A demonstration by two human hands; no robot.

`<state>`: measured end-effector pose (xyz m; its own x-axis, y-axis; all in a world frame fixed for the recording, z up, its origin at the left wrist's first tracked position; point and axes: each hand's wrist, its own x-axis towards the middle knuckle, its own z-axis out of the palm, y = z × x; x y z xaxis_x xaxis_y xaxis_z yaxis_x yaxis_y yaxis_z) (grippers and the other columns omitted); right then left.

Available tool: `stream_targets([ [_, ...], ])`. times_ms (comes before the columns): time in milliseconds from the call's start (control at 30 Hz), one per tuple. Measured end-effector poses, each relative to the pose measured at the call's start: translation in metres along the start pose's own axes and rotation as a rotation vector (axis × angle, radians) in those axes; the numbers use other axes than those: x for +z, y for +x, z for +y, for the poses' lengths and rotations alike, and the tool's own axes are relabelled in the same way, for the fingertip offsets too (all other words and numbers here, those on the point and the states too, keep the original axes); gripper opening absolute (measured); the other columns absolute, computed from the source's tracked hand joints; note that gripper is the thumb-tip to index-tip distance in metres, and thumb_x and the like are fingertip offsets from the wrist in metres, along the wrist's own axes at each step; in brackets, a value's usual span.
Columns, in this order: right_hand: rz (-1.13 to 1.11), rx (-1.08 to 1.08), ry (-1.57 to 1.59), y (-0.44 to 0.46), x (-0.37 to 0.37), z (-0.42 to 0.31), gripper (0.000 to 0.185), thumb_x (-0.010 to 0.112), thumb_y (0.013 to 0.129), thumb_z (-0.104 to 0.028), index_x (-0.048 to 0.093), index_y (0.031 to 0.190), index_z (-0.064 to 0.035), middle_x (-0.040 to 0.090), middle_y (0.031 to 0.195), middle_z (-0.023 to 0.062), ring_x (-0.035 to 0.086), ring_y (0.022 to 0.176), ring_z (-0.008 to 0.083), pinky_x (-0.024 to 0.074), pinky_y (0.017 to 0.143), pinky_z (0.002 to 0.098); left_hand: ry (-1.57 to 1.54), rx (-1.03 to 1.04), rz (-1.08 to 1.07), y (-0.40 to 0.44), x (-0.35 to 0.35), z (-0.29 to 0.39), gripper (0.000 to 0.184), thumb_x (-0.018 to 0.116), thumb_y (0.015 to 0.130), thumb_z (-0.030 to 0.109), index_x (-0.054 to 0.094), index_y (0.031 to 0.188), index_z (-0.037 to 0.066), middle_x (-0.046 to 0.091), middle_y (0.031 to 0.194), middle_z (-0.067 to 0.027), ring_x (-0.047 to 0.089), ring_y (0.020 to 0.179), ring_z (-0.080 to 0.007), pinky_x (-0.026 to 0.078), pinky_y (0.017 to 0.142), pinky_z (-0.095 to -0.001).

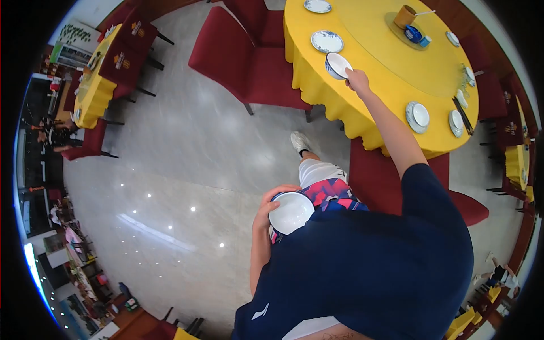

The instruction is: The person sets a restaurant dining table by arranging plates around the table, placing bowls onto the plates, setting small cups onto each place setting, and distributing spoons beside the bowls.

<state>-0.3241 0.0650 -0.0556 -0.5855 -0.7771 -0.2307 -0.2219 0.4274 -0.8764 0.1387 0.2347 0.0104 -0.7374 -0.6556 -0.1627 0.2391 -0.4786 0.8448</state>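
Note:
My right hand is stretched out over the edge of the round table, pinching the rim of a white bowl with a blue-patterned outside. The bowl is tilted, close to a blue-and-white plate; whether it touches the tablecloth I cannot tell. Against my body, my left hand is wrapped round another white bowl, its open side facing up. Whether more bowls are stacked under that one is hidden.
A yellow tablecloth covers the round table. Bowls on plates, chopsticks and a brown container stand on it. Red chairs surround it, one chair beside my legs. Grey floor lies to the left.

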Motion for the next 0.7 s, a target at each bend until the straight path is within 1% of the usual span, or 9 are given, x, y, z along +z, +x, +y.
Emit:
stream_targets([
  [67, 0.038, 0.046, -0.073, 0.086, 0.013, 0.011, 0.041, 0.053, 0.090, -0.037, 0.063, 0.076, 0.0003, 0.059, 0.058, 0.0091, 0.057, 0.046, 0.0186, 0.0425, 0.046, 0.0317, 0.027, -0.003, 0.047, 0.043, -0.019, 0.024, 0.062, 0.061, 0.071, 0.045, 0.064, 0.108, -0.005, 0.061, 0.119, -0.0215, 0.060, 0.107, -0.0301, 0.047, 0.093, -0.0389],
  [133, 0.171, 0.100, -0.364, 0.150, 0.025, 0.043, 0.046, 0.051, 0.086, -0.040, 0.067, 0.083, 0.0031, 0.066, 0.072, 0.0181, 0.065, 0.063, 0.0295, 0.0504, 0.061, 0.0392, -0.057, -0.028, 0.120, 0.070, -0.028, 0.043, 0.060, 0.059, 0.070, 0.043, 0.064, 0.106, -0.005, 0.060, 0.118, -0.0243, 0.060, 0.107, -0.0330, 0.047, 0.093, -0.0409],
  [167, 0.173, 0.115, -0.345, 0.179, 0.025, 0.053, 0.046, 0.051, 0.086, -0.040, 0.067, 0.083, 0.0031, 0.066, 0.072, 0.0181, 0.065, 0.063, 0.0295, 0.0504, 0.061, 0.0392, -0.016, -0.047, 0.133, 0.085, -0.034, 0.053, 0.059, 0.058, 0.070, 0.042, 0.064, 0.106, -0.004, 0.060, 0.118, -0.0261, 0.060, 0.108, -0.0350, 0.046, 0.093, -0.0420],
  [233, 0.264, 0.180, -0.531, 0.217, 0.037, 0.059, 0.052, 0.048, 0.085, -0.042, 0.068, 0.093, 0.0055, 0.068, 0.090, 0.0258, 0.066, 0.088, 0.0385, 0.0509, 0.079, 0.0445, -0.005, -0.088, 0.146, 0.115, -0.043, 0.075, 0.059, 0.058, 0.070, 0.042, 0.064, 0.106, -0.004, 0.060, 0.118, -0.0261, 0.060, 0.108, -0.0348, 0.046, 0.093, -0.0418],
  [267, 0.237, 0.194, -0.527, 0.229, 0.042, 0.059, 0.052, 0.048, 0.085, -0.042, 0.068, 0.093, 0.0055, 0.068, 0.090, 0.0258, 0.066, 0.088, 0.0385, 0.0509, 0.079, 0.0445, -0.014, -0.118, 0.168, 0.122, -0.048, 0.083, 0.059, 0.058, 0.070, 0.042, 0.064, 0.106, -0.004, 0.059, 0.118, -0.0262, 0.060, 0.108, -0.0347, 0.046, 0.094, -0.0416],
  [333, 0.134, 0.317, -0.450, 0.234, 0.037, 0.038, 0.051, 0.047, 0.087, -0.038, 0.065, 0.106, 0.0056, 0.063, 0.110, 0.0281, 0.060, 0.106, 0.0407, 0.0480, 0.091, 0.0461, -0.009, -0.134, 0.233, 0.132, -0.055, 0.091, 0.060, 0.058, 0.070, 0.043, 0.064, 0.106, -0.004, 0.059, 0.119, -0.0263, 0.060, 0.108, -0.0347, 0.047, 0.093, -0.0415],
  [467, 0.176, 0.387, -0.459, 0.265, 0.051, 0.050, 0.052, 0.046, 0.089, -0.039, 0.064, 0.108, 0.0057, 0.062, 0.112, 0.0280, 0.059, 0.108, 0.0413, 0.0472, 0.092, 0.0456, -0.083, -0.173, 0.303, 0.159, -0.072, 0.113, 0.061, 0.057, 0.070, 0.041, 0.061, 0.110, -0.005, 0.057, 0.120, -0.0267, 0.059, 0.109, -0.0364, 0.048, 0.092, -0.0423],
  [667, 0.247, 0.331, -0.516, 0.286, 0.061, 0.079, 0.053, 0.045, 0.092, -0.042, 0.065, 0.106, 0.0055, 0.064, 0.110, 0.0270, 0.060, 0.107, 0.0404, 0.0474, 0.091, 0.0457, -0.154, -0.197, 0.343, 0.189, -0.103, 0.141, 0.060, 0.055, 0.072, 0.040, 0.059, 0.110, -0.006, 0.057, 0.120, -0.0293, 0.060, 0.106, -0.0410, 0.048, 0.092, -0.0448],
  [700, 0.258, 0.341, -0.494, 0.294, 0.062, 0.090, 0.057, 0.044, 0.092, -0.046, 0.066, 0.099, 0.0067, 0.065, 0.094, 0.0260, 0.064, 0.089, 0.0376, 0.0503, 0.081, 0.0445, -0.165, -0.189, 0.325, 0.196, -0.108, 0.148, 0.061, 0.055, 0.072, 0.041, 0.058, 0.110, -0.007, 0.056, 0.120, -0.0300, 0.060, 0.106, -0.0412, 0.048, 0.092, -0.0448],
])
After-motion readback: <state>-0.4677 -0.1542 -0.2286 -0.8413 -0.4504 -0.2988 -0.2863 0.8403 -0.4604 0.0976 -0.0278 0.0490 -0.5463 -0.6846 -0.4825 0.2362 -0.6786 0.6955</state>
